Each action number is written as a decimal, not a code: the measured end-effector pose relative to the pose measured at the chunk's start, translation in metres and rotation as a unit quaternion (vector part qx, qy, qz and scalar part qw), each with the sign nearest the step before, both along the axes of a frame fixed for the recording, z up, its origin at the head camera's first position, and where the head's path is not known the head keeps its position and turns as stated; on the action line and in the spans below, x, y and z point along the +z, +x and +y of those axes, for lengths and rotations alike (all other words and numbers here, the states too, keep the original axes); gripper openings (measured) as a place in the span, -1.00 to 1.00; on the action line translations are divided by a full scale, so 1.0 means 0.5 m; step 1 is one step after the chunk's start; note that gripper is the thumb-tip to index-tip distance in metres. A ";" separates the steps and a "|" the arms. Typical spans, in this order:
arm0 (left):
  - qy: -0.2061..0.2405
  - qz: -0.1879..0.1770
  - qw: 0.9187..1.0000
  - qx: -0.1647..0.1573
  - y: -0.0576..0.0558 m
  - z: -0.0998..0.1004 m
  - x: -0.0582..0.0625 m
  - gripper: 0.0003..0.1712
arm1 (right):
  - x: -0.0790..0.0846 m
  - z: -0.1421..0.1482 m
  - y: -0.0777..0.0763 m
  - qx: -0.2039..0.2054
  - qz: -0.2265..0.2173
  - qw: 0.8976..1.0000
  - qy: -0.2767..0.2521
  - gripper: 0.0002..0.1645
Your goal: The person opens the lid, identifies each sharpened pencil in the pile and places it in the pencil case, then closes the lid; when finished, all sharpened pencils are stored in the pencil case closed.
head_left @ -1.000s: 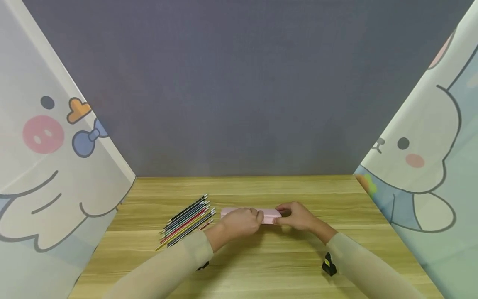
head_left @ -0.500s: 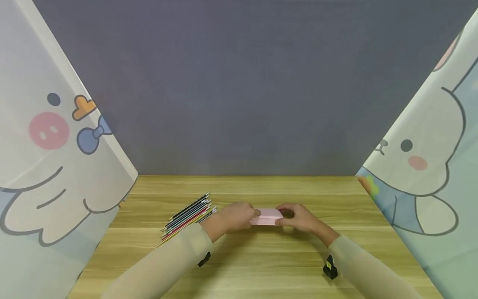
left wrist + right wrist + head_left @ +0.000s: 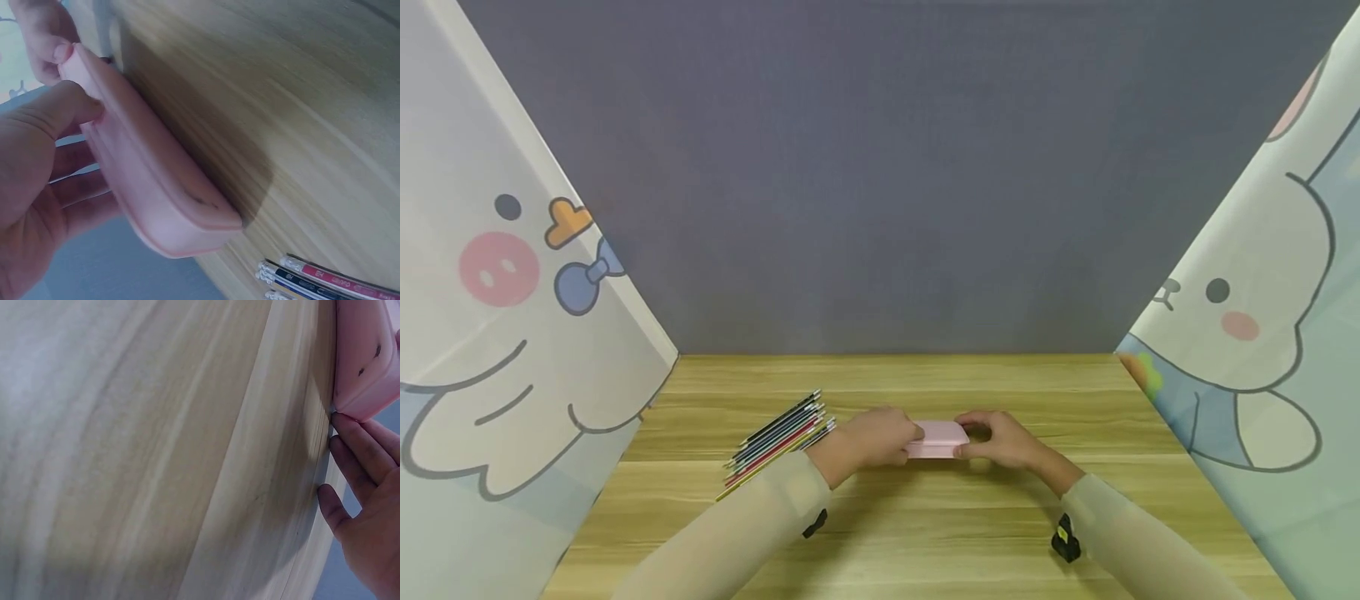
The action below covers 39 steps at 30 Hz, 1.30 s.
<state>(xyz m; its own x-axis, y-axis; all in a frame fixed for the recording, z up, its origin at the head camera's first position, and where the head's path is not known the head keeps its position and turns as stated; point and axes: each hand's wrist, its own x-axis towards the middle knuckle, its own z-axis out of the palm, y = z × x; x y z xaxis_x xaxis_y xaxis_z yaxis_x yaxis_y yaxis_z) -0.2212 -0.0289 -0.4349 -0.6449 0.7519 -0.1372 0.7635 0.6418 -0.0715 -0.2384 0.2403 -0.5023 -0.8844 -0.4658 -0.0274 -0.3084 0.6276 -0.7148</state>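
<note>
A pale pink pencil case point(image 3: 942, 437) lies on its long side across the table, in the middle of the head view. My left hand point(image 3: 880, 435) grips it from the left, hiding that end in the head view. In the left wrist view, the thumb presses one face of the case point(image 3: 150, 181) while the fingers reach round behind. My right hand point(image 3: 1000, 440) holds the right end between thumb and fingers. Seen from the right wrist, its fingertips meet the corner of the case point(image 3: 369, 362), which bears small dark marks.
Several pencils point(image 3: 778, 437) lie side by side, slanted, left of the case, partly behind the left sleeve. The wooden table point(image 3: 955, 542) ends at a dark grey panel point(image 3: 895, 183). Cartoon-printed panels point(image 3: 1240, 350) flank both sides.
My left hand has shifted slightly left and back, from in front of the pencil case to over its left part. My right hand has stayed at the right end.
</note>
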 end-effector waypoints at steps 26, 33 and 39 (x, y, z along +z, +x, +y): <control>0.153 -0.067 0.986 -0.019 -0.023 -0.108 -0.016 -0.92 | -0.004 -0.001 0.002 -0.002 0.016 1.000 -0.013 -0.18; 0.208 -0.103 0.973 0.008 -0.023 -0.187 -0.020 -0.85 | -0.009 0.001 0.009 -0.002 0.018 1.000 -0.001 -0.12; 0.229 -0.061 0.972 -0.009 -0.022 -0.203 -0.034 -0.87 | -0.010 -0.001 0.008 0.003 0.026 1.000 -0.003 -0.11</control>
